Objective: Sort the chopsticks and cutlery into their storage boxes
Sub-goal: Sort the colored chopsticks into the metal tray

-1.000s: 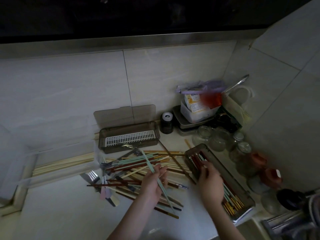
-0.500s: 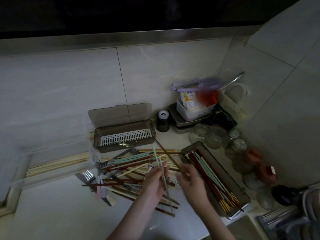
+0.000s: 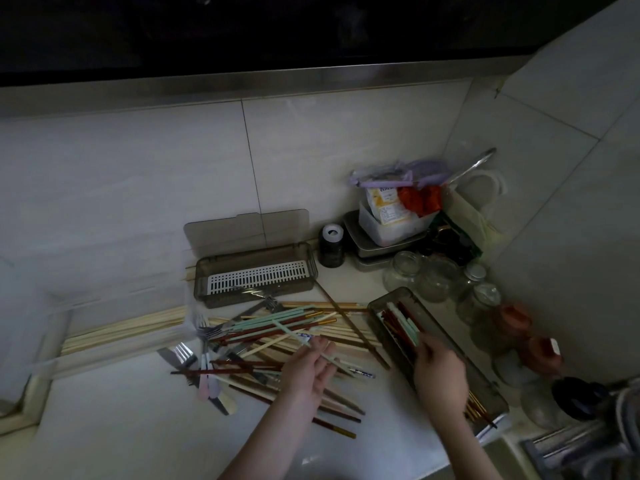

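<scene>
A mixed pile of chopsticks [image 3: 277,337], red-brown, pale green and bamboo, lies mid-counter, with forks [image 3: 183,355] at its left edge. My left hand [image 3: 308,370] rests over the pile's right side, fingers loosely around one pale green chopstick [image 3: 294,336]. My right hand [image 3: 440,372] is over the long grey box [image 3: 491,389] on the right, shut on pale green chopsticks [image 3: 405,323] whose tips lie inside it among red-brown ones. A second grey box [image 3: 308,265] with a white slotted insert stands behind the pile, lid up. It is almost empty.
A clear box [image 3: 52,362] with bamboo chopsticks sits at the left. Glass jars [image 3: 436,278], a dark bottle [image 3: 331,247], stacked food containers [image 3: 391,223] and red-lidded jars [image 3: 512,317] crowd the back right corner. A sink edge [image 3: 571,445] is at the bottom right.
My right hand came to the left hand, took pale green chopsticks and moved back right over the long box. The left hand's fingers have loosened and it has one chopstick left.
</scene>
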Demonstrator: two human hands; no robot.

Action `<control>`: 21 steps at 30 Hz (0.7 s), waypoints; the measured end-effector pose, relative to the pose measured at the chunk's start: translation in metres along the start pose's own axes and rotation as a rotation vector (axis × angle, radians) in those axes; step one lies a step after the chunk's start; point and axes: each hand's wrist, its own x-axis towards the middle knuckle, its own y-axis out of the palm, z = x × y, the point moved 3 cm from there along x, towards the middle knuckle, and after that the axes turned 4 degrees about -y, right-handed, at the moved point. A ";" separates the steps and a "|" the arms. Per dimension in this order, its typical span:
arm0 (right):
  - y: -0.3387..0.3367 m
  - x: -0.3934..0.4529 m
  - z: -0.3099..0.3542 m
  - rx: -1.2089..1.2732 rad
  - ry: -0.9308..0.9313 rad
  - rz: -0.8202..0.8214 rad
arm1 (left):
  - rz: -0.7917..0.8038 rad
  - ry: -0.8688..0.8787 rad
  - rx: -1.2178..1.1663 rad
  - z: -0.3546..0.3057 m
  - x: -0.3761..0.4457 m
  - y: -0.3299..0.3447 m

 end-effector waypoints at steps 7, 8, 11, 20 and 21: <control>-0.010 0.010 -0.014 -0.200 0.026 0.110 | 0.001 -0.021 0.024 0.010 0.005 -0.001; -0.009 0.002 -0.003 -0.073 -0.035 0.129 | 0.011 -0.003 0.054 0.011 0.004 0.002; 0.007 -0.026 0.037 0.238 -0.155 0.398 | 0.027 0.079 0.158 0.014 0.000 0.014; 0.019 -0.030 0.032 0.303 -0.201 0.376 | 0.036 0.074 0.366 0.024 -0.005 0.019; 0.012 -0.024 0.024 0.285 -0.189 0.277 | 0.049 0.065 0.380 0.023 -0.004 0.018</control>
